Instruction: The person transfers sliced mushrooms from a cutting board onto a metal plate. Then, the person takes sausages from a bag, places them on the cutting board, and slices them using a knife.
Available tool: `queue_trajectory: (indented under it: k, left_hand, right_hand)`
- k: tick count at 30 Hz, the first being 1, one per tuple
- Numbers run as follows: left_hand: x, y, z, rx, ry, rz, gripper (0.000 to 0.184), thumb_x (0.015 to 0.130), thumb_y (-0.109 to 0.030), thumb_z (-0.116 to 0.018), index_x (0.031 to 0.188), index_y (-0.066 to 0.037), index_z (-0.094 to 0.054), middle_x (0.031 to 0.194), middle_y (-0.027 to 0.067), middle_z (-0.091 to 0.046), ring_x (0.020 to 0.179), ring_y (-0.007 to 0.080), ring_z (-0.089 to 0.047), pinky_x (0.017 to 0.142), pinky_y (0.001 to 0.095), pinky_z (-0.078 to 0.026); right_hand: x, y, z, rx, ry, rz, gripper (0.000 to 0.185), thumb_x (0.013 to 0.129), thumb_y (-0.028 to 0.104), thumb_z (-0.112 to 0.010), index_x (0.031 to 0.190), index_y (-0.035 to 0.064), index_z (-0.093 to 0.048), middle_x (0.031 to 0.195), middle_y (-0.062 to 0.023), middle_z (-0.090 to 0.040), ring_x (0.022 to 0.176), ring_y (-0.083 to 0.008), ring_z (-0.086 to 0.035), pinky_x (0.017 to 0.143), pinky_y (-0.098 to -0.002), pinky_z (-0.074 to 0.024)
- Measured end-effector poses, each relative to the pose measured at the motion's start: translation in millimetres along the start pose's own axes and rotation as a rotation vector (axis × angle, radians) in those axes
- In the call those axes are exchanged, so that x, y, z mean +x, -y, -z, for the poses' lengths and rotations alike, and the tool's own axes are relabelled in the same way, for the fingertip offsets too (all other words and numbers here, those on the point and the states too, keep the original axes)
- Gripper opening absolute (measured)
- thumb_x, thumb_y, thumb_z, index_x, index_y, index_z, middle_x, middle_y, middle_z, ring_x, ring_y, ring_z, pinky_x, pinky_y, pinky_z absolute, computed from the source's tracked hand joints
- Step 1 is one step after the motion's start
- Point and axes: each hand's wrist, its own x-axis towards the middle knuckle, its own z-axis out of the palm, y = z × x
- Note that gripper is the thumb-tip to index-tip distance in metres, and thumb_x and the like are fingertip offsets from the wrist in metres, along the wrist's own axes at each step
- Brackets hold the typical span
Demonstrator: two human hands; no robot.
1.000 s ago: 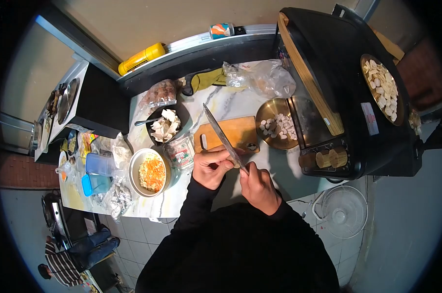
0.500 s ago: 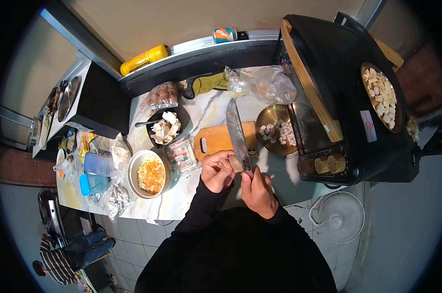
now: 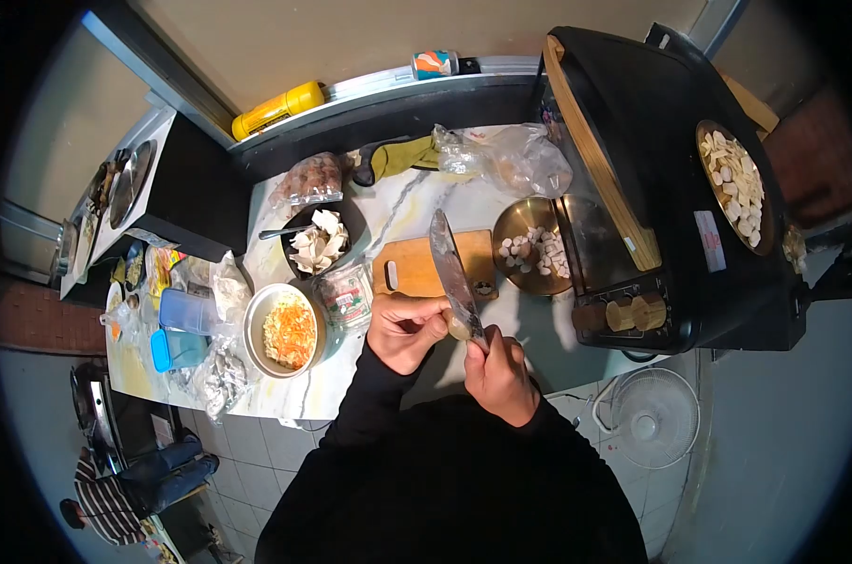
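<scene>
My right hand point(image 3: 503, 381) is closed around the handle of a large kitchen knife point(image 3: 453, 273). The blade points up and away from me, tilted slightly left. Between the fingertips of my left hand point(image 3: 403, 334) is a small, pale brown, rounded piece of food point(image 3: 459, 325), its exact kind unclear, touching or very close to the lower blade. Both hands are above the near edge of the counter. Beyond them lies a wooden cutting board point(image 3: 410, 261). Right of the board, a brass-coloured bowl point(image 3: 512, 216) contains whitish cut pieces.
A black toaster oven point(image 3: 670, 122) with a plate of pale slices point(image 3: 734, 188) on top stands at right. Left are a pot of shredded vegetables point(image 3: 253, 329), a dark bowl point(image 3: 353, 226) and plastic containers point(image 3: 189, 313). Another person point(image 3: 116, 503) is at lower left; a fan point(image 3: 647, 423) stands at right.
My left hand has shifted slightly left, its fingers spreading around the rounded piece. The knife tip has moved a little left and nearer to me. My right hand keeps its grip.
</scene>
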Motion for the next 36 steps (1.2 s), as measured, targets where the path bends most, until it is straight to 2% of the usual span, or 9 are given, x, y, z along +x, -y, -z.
queue_trajectory:
  k: [6,8,15,18,20,22,24,29,36]
  left_hand:
    - [6,-7,0,-0.069,0.018,-0.061,0.018,0.084,-0.006,-0.067,0.099,0.004,-0.068,0.081,0.0100,-0.070,0.072,0.0079,-0.062,0.065,0.0215,-0.048]
    - [10,-14,5,0.149,0.074,0.001,0.017,0.082,-0.006,-0.069,0.097,0.002,-0.069,0.079,0.0104,-0.070,0.071,0.0086,-0.063,0.064,0.0218,-0.048]
    - [11,-21,4,0.186,0.095,0.002,0.017,0.081,-0.009,-0.071,0.094,0.002,-0.070,0.075,0.0110,-0.069,0.067,0.0095,-0.063,0.062,0.0222,-0.048]
    - [8,-14,2,0.202,0.138,-0.016,0.022,0.083,-0.008,-0.070,0.101,0.004,-0.067,0.081,0.0108,-0.070,0.072,0.0099,-0.063,0.066,0.0221,-0.048]
    - [2,0,-7,-0.088,0.010,0.033,0.026,0.086,-0.010,-0.066,0.107,0.005,-0.063,0.092,0.0107,-0.068,0.079,0.0111,-0.063,0.070,0.0224,-0.047]
    - [4,8,-8,-0.072,0.094,0.037,0.029,0.089,-0.012,-0.063,0.111,0.005,-0.059,0.095,0.0090,-0.066,0.080,0.0117,-0.062,0.071,0.0227,-0.047]
    - [-5,24,-18,-0.526,-0.058,0.116,0.027,0.089,-0.014,-0.062,0.108,0.005,-0.059,0.089,0.0076,-0.066,0.075,0.0107,-0.060,0.069,0.0220,-0.046]
    - [-12,29,-1,-0.468,-0.034,0.177,0.024,0.088,-0.011,-0.063,0.105,0.006,-0.059,0.085,0.0075,-0.066,0.073,0.0095,-0.060,0.067,0.0214,-0.045]
    - [-4,1,-2,-0.192,0.005,0.085,0.019,0.084,-0.008,-0.069,0.094,0.007,-0.064,0.083,0.0093,-0.068,0.075,0.0088,-0.061,0.070,0.0217,-0.048]
  right_hand:
    - [1,0,4,-0.012,0.015,0.014,0.015,0.085,0.005,-0.055,0.081,-0.0026,-0.044,0.060,-0.0173,-0.051,0.050,-0.0376,-0.054,0.043,-0.0427,-0.0413]
    - [3,-1,5,0.001,0.019,0.004,0.014,0.086,0.006,-0.055,0.081,-0.0019,-0.044,0.058,-0.0175,-0.050,0.049,-0.0379,-0.054,0.043,-0.0427,-0.0414]
    - [-3,-4,1,0.034,0.045,-0.028,0.014,0.088,0.009,-0.053,0.082,-0.0017,-0.046,0.057,-0.0181,-0.050,0.049,-0.0384,-0.053,0.043,-0.0429,-0.0417]
    - [-5,-8,-3,0.070,0.032,-0.024,0.013,0.088,0.009,-0.053,0.084,-0.0020,-0.047,0.058,-0.0176,-0.051,0.049,-0.0379,-0.053,0.044,-0.0434,-0.0414]
    - [-3,-11,-9,0.102,-0.077,0.005,0.012,0.089,0.009,-0.052,0.085,-0.0024,-0.048,0.059,-0.0172,-0.051,0.050,-0.0372,-0.053,0.045,-0.0438,-0.0407]
    - [-5,-12,-15,0.064,-0.111,0.003,0.011,0.089,0.008,-0.051,0.085,-0.0023,-0.050,0.061,-0.0172,-0.052,0.051,-0.0370,-0.053,0.045,-0.0438,-0.0401]
    - [-4,-10,-17,-0.013,-0.162,0.061,0.010,0.088,0.007,-0.051,0.085,-0.0024,-0.050,0.063,-0.0179,-0.053,0.051,-0.0373,-0.053,0.045,-0.0437,-0.0400]
    - [-6,-11,-17,-0.027,-0.130,0.078,0.012,0.088,0.008,-0.051,0.086,-0.0041,-0.051,0.063,-0.0177,-0.053,0.051,-0.0367,-0.053,0.045,-0.0428,-0.0407]
    - [-9,-6,-13,-0.057,-0.118,0.090,0.017,0.090,0.011,-0.049,0.086,-0.0050,-0.051,0.062,-0.0161,-0.051,0.049,-0.0348,-0.053,0.044,-0.0415,-0.0418]
